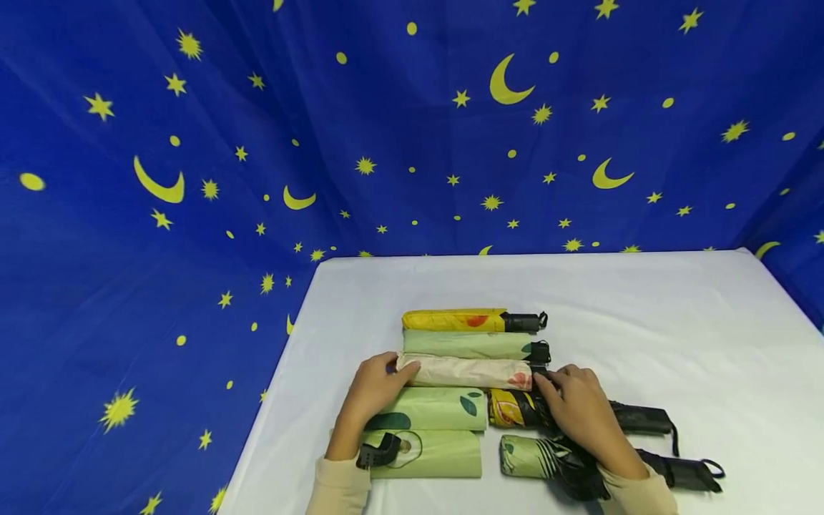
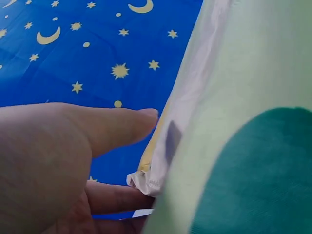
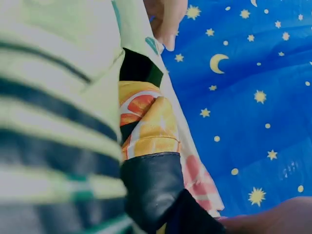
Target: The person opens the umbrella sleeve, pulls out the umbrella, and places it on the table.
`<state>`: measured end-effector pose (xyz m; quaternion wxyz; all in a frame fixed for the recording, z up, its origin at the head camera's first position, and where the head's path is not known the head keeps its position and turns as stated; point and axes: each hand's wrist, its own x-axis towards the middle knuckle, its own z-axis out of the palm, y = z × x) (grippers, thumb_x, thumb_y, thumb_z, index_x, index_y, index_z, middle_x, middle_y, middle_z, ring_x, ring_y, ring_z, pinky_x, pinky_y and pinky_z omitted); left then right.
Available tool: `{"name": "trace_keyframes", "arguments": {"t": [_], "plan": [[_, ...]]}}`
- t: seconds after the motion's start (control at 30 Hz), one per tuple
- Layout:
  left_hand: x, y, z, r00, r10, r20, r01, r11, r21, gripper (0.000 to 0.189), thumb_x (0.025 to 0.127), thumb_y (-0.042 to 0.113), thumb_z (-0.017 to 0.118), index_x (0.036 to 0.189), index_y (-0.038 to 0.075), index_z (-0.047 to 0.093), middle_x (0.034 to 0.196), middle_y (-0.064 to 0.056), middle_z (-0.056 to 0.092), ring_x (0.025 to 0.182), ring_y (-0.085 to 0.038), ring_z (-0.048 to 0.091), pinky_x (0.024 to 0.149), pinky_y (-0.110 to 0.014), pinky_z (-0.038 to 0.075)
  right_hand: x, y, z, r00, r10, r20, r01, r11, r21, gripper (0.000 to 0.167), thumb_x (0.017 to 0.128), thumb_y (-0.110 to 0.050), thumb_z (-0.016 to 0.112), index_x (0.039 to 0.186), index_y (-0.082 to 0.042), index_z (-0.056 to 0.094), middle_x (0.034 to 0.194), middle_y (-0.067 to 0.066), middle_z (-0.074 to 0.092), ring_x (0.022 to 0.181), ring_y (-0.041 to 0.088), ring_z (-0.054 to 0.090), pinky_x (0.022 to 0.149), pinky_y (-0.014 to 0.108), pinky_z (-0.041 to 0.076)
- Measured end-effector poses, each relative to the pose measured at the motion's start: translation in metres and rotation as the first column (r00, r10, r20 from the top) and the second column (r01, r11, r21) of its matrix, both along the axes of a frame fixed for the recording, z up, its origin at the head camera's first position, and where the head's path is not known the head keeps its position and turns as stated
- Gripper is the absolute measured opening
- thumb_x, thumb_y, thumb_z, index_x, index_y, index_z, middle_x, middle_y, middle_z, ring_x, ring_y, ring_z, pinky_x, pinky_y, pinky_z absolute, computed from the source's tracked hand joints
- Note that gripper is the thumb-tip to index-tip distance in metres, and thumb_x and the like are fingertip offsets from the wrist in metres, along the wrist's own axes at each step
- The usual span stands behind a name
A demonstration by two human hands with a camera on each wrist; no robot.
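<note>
A cream folding umbrella [image 1: 470,371] with a pink flower print lies across the table between both hands. At its left end is my left hand [image 1: 376,386]; in the left wrist view the thumb [image 2: 122,126] is straight, a little off the fabric, with fingers low beside the end. My right hand [image 1: 579,408] pinches the black handle end, partly hidden by the fingers. Behind lie a pale green umbrella [image 1: 463,344] and a yellow one [image 1: 453,319]. In front lie a black umbrella with orange-slice print [image 1: 508,409] and a green-and-black striped one [image 1: 524,456].
Two light green sleeve-like pieces, one with dark leaves [image 1: 438,409] and one with a cord loop [image 1: 450,454], lie in front of the cream umbrella, partly under the left forearm. A blue curtain [image 1: 412,129] with yellow moons and stars rises behind the white table [image 1: 676,315].
</note>
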<state>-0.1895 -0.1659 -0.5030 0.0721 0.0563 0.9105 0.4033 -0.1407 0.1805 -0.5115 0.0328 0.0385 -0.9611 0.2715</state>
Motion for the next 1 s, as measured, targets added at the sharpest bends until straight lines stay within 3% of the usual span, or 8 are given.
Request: {"name": "trace_keyframes", "arguments": {"t": [0.2,0.3,0.4,0.53,0.7,0.77,0.87,1.0], "plan": [[0.005,-0.008,0.017,0.998,0.034,0.059,-0.048,0.969,0.244,0.059,0.091,0.039,0.079,0.139,0.010,0.057,0.102,-0.007,0.069,0.081,-0.018,0.064,0.068,-0.036,0.053,0.002,0.003,0.021,0.986,-0.106,-0.131,0.063,0.953,-0.296,0.043,0.101,-0.027,0.067,0.129,0.006,0.066,0.113,0.018,0.067,0.113,0.043,0.058,0.089,0.063,0.047],[0.005,-0.014,0.039,0.998,0.020,0.051,-0.039,0.918,0.395,0.060,0.090,0.028,0.081,0.142,0.015,0.053,0.115,-0.008,0.069,0.093,-0.022,0.065,0.075,-0.040,0.056,0.001,0.006,0.042,0.978,-0.142,-0.151,0.065,0.902,-0.426,0.045,0.100,-0.027,0.070,0.134,0.001,0.064,0.118,0.012,0.065,0.117,0.029,0.058,0.093,0.048,0.051],[0.002,-0.020,0.066,0.998,-0.048,-0.040,0.062,0.849,0.524,0.058,0.091,0.015,0.080,0.143,0.014,0.053,0.126,-0.010,0.065,0.102,-0.025,0.063,0.080,-0.039,0.057,0.002,0.013,0.068,0.982,-0.123,-0.145,0.023,0.832,-0.554,0.044,0.100,-0.023,0.070,0.136,0.000,0.063,0.124,0.006,0.062,0.114,0.015,0.059,0.091,0.026,0.052],[0.001,-0.021,0.099,0.961,-0.151,-0.231,0.269,0.698,0.664,0.059,0.093,0.001,0.073,0.147,0.005,0.048,0.129,-0.018,0.059,0.106,-0.026,0.064,0.083,-0.035,0.059,0.006,0.025,0.107,0.987,0.014,-0.159,-0.126,0.683,-0.719,0.039,0.103,-0.009,0.063,0.140,0.002,0.056,0.119,0.007,0.066,0.100,0.013,0.066,0.082,0.019,0.054],[-0.001,-0.008,0.122,0.885,-0.202,-0.419,0.463,0.475,0.748,0.053,0.096,-0.002,0.069,0.144,-0.006,0.045,0.135,-0.021,0.052,0.103,-0.024,0.066,0.082,-0.035,0.061,0.008,0.032,0.139,0.948,0.199,-0.250,-0.315,0.447,-0.837,0.039,0.104,0.008,0.049,0.143,0.007,0.049,0.106,0.017,0.069,0.086,0.025,0.068,0.076,0.030,0.058],[-0.002,-0.002,0.124,0.855,-0.214,-0.473,0.518,0.411,0.750,0.051,0.096,0.000,0.069,0.141,-0.008,0.045,0.141,-0.025,0.050,0.106,-0.024,0.065,0.080,-0.033,0.061,0.009,0.034,0.143,0.939,0.214,-0.270,-0.339,0.419,-0.842,0.040,0.103,0.011,0.047,0.144,0.008,0.048,0.106,0.018,0.068,0.083,0.026,0.068,0.074,0.031,0.058],[-0.004,0.002,0.122,0.818,-0.250,-0.518,0.575,0.352,0.739,0.052,0.097,-0.002,0.067,0.141,-0.012,0.042,0.146,-0.028,0.049,0.112,-0.026,0.064,0.082,-0.032,0.060,0.011,0.040,0.141,0.938,0.228,-0.263,-0.339,0.425,-0.840,0.041,0.102,0.014,0.045,0.144,0.010,0.047,0.106,0.016,0.069,0.080,0.026,0.069,0.072,0.033,0.059],[-0.007,0.004,0.118,0.813,-0.270,-0.516,0.582,0.374,0.722,0.055,0.096,-0.003,0.068,0.143,-0.013,0.041,0.139,-0.025,0.057,0.114,-0.028,0.064,0.088,-0.034,0.058,0.007,0.050,0.132,0.912,0.287,-0.295,-0.396,0.424,-0.814,0.045,0.098,0.022,0.044,0.141,0.014,0.046,0.106,0.017,0.069,0.079,0.027,0.071,0.072,0.035,0.060]]}}
